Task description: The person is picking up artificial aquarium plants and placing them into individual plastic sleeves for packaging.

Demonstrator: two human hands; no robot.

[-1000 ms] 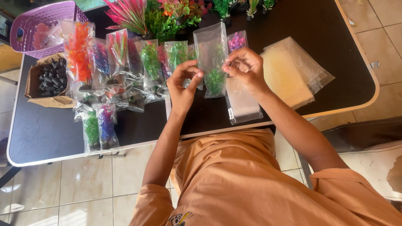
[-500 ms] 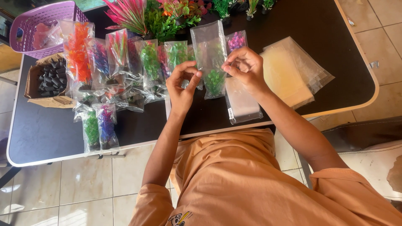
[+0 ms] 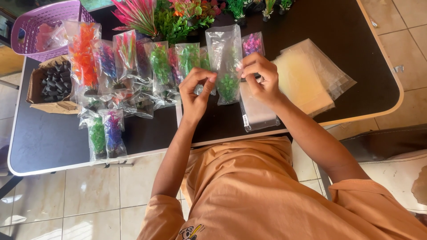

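1. The left hand [image 3: 195, 91] is raised above the dark table with a pale rim [image 3: 53, 142], its thumb and fingertips pressed together on the left edge of a clear plastic bag holding a small green artificial plant [image 3: 226, 66].
2. The right hand [image 3: 260, 78] pinches the right edge of the same bag, with its fingers curled in toward the palm.
3. The bag hangs upright between the two hands, above the middle of the table, and the green plant sits in its lower part.
4. Just under the right hand lies a flat, empty clear sleeve [image 3: 258, 111] on the table top.
5. To the right of that rests a stack of empty clear plastic bags [image 3: 311, 78], fanned a little.
6. To the left of the hands lies a row of filled bags with orange, purple, red and green plastic plants [image 3: 120, 71], overlapping one another.
7. Two more filled bags, one green and one purple [image 3: 106, 138], lie near the front edge.
8. A brown cardboard box of small black pieces [image 3: 49, 86] stands at the left end, with a purple plastic basket [image 3: 42, 22] behind it.
9. Loose unbagged plastic plants [image 3: 169, 18] stand along the far edge.
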